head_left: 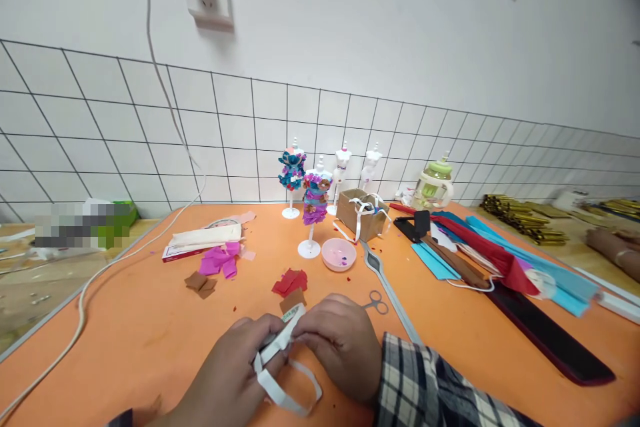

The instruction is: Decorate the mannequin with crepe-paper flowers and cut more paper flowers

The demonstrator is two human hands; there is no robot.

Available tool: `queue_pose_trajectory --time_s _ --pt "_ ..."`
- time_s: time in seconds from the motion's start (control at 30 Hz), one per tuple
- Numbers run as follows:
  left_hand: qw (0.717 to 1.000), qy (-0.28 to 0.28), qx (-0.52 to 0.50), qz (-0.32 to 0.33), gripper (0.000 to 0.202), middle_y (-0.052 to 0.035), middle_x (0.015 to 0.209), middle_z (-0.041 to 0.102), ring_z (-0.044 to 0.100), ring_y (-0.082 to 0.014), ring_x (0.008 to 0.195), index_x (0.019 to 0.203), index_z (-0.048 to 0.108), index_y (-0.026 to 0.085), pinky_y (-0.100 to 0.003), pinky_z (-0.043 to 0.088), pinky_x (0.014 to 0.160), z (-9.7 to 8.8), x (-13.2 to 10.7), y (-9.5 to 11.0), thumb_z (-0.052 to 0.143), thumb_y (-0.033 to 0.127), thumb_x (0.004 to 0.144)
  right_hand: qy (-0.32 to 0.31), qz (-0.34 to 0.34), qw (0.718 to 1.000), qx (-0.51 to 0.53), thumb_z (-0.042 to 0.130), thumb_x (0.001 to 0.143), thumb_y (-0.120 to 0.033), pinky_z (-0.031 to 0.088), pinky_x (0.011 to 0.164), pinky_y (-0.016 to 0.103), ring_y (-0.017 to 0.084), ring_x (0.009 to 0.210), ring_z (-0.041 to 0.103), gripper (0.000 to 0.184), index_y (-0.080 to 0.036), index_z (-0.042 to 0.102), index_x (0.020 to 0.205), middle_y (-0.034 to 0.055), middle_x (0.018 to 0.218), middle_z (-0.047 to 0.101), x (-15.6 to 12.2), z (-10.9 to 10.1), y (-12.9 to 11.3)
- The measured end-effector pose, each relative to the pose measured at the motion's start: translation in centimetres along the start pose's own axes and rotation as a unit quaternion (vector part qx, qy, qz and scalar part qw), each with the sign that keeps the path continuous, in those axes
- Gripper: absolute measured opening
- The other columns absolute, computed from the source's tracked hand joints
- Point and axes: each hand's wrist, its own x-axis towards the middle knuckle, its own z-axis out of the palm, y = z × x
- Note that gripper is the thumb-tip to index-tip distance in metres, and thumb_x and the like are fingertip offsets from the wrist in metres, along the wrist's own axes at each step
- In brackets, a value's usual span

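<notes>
Both my hands meet low in the middle of the orange table (pixel 130 327). My left hand (pixel 235 373) and my right hand (pixel 340 347) are closed on a looping white strip of tape or ribbon (pixel 280 373), with a small brown paper piece (pixel 293 300) at the fingertips. Red paper scraps (pixel 290 280) lie just beyond. Small scissors (pixel 376 303) rest to the right of my right hand.
Further back stand small mannequins, two dressed in paper flowers (pixel 316 203), a pink dish (pixel 339 253), a brown box (pixel 361 213) and a green bottle (pixel 434 187). Coloured paper sheets (pixel 500 257) lie right. Magenta paper (pixel 220 260) and a white cable (pixel 85 293) lie left.
</notes>
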Motion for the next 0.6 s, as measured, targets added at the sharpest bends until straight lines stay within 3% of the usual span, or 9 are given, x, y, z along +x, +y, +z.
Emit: queue_pose_trajectory --time_s 0.2,0.37,0.5,0.6 --pt "0.994 -0.066 -0.068 -0.056 0.039 0.001 0.071 0.06 0.056 -0.0187 0.063 0.081 0.053 0.024 -0.026 0.042 0.057 0.4 -0.6 1.12 0.046 0.06 0.094 -0.012 -0.001 0.999 -0.048 0.048 0.099 -0.026 0.044 0.064 0.027 0.015 0.071 0.06 0.024 -0.021 0.065 0.084 0.0015 0.076 0.069 0.19 -0.32 -0.73" --pt "0.99 -0.071 -0.103 -0.073 0.043 0.0025 0.069 0.054 0.05 -0.0172 0.063 0.079 0.049 0.023 -0.025 0.038 0.057 0.74 -0.84 0.76 0.042 0.063 0.096 0.005 0.007 0.999 -0.048 0.046 0.097 -0.022 0.043 0.063 0.027 0.015 0.071 0.059 0.019 -0.021 0.06 0.084 0.0015 0.077 0.066 -0.13 -0.12 -0.72" --pt "0.984 -0.072 -0.152 -0.065 0.038 0.0007 0.079 0.059 0.055 -0.0191 0.071 0.091 0.053 0.024 -0.027 0.044 0.064 0.72 -0.76 0.79 0.04 0.059 0.099 0.023 -0.047 0.997 -0.048 0.052 0.095 -0.022 0.047 0.068 0.027 0.015 0.078 0.063 0.016 -0.021 0.066 0.102 0.0035 0.087 0.07 -0.19 -0.37 -0.38" --pt "0.981 -0.092 -0.164 -0.056 0.034 -0.0004 0.086 0.063 0.059 -0.0201 0.078 0.099 0.054 0.025 -0.028 0.046 0.069 0.77 -0.71 0.84 0.039 0.055 0.1 0.026 -0.076 0.994 -0.08 0.057 0.095 -0.023 0.046 0.064 0.026 0.013 0.073 0.063 0.018 -0.026 0.069 0.108 0.0014 0.085 0.072 -0.26 -0.42 -0.12"
